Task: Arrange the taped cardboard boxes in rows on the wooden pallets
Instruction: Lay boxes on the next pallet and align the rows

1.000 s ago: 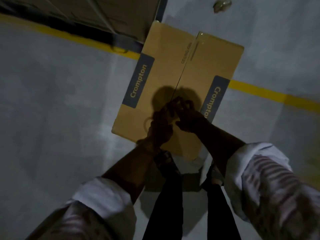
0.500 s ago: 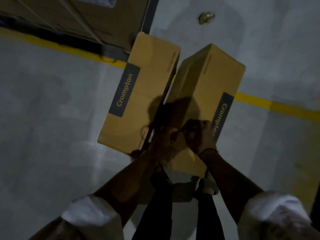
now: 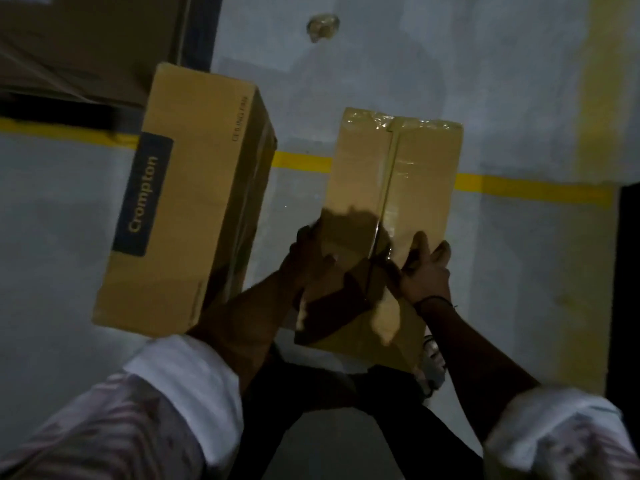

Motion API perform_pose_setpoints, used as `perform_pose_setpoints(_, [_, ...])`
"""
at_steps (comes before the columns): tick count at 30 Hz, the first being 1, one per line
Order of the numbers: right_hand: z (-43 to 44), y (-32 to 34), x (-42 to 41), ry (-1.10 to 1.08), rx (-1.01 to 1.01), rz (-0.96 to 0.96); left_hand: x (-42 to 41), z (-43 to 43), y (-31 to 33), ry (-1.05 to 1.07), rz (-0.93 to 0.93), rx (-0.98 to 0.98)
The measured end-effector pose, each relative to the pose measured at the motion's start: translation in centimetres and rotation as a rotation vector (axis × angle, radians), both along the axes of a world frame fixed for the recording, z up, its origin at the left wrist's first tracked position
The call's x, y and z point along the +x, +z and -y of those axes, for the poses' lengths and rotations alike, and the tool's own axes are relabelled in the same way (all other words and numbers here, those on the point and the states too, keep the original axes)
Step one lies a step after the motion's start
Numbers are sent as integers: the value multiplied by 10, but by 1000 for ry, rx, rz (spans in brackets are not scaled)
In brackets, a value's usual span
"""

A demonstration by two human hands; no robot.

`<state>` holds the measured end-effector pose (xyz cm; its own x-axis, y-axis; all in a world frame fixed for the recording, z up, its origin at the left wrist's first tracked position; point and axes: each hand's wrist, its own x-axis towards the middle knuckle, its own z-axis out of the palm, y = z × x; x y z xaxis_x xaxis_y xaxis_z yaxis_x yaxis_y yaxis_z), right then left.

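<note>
Two closed cardboard boxes are in view, their contents hidden. The Crompton box (image 3: 187,202) lies on the grey floor (image 3: 519,81) at left, apart from the taped box (image 3: 398,174) at right, which crosses one yellow line (image 3: 519,190). The left hand (image 3: 310,261) curls round the taped box's near left edge. The right hand (image 3: 427,275) clasps its near right edge, with two digits laid on top.
</note>
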<state>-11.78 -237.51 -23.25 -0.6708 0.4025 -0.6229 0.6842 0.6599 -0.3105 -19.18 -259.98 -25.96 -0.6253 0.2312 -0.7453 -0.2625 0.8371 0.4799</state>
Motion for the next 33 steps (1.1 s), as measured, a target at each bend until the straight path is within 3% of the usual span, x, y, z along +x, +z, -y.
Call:
perform_pose_setpoints(3, [-23, -14, 13, 49, -27, -20, 5, -35, 0, 9, -28, 18])
perform_pose_setpoints(6, [-35, -6, 32, -116, -97, -23, 22, -51, 25, 48, -110, 31])
perform_pose_setpoints(9, [-47, 37, 52, 117, -19, -91, 33, -65, 74, 10, -187, 50])
perform_pose_setpoints(12, [-64, 111, 74, 207, 28, -117, 41, -90, 167, -35, -258, -35])
perform_pose_setpoints(16, [-90, 244, 111, 118, 36, -204, 72, -127, 314, -46, -381, -110])
perform_pose_setpoints(20, [-115, 364, 157, 83, 171, -263, 126, -157, 437, -86, -459, -171])
perform_pose_setpoints(28, [-158, 517, 282, 98, 278, -359, 266, -209, 584, 83, -478, -69])
perform_pose_setpoints(33, [-189, 594, 391, 54, 375, -448, 374, -252, 649, 14, -593, -93])
